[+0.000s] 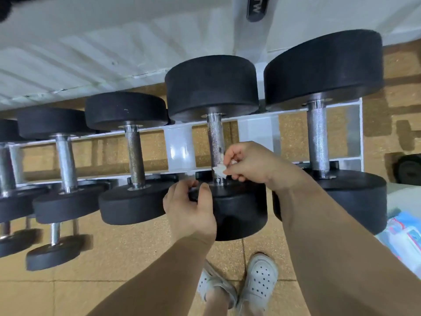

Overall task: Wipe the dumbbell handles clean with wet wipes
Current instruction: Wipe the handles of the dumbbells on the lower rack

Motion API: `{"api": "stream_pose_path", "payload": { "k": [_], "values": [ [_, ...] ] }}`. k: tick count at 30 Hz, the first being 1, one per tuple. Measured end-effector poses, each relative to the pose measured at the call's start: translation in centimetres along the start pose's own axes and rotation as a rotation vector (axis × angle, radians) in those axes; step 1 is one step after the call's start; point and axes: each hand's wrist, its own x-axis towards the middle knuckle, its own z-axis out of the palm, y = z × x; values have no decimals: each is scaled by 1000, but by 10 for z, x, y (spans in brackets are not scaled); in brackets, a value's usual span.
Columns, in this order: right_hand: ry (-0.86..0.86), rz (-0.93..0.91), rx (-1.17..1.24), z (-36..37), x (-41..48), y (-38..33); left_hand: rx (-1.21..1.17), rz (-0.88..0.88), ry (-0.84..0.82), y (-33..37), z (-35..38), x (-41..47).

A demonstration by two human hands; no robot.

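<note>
The dumbbell handle [215, 142] at centre frame runs straight up the picture, resting on the white rack [178, 144]. The right hand [248, 164], the nearer one, pinches a crumpled wet wipe [219, 171] against the handle's lower end. Just below, the left hand [191, 206] curls over the near black head [239, 213]. A wipes pack [403, 236] lies at lower right.
</note>
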Motion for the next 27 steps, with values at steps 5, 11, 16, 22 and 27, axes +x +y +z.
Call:
{"api": "stream_pose_path", "payload": {
  "k": [5,11,16,22,27],
  "values": [
    [405,13,318,5,32,-17,-12,11,10,0,1,1],
    [483,-158,103,23,16,-17,-3,14,6,-1,-1,0],
    [444,-217,-84,25,7,-10,1,21,6,0,0,0],
    [564,-208,-19,16,26,-23,-17,17,20,-1,1,2],
    [238,-120,-111,18,-4,5,-21,4,-5,0,-1,0]
  ]
}}
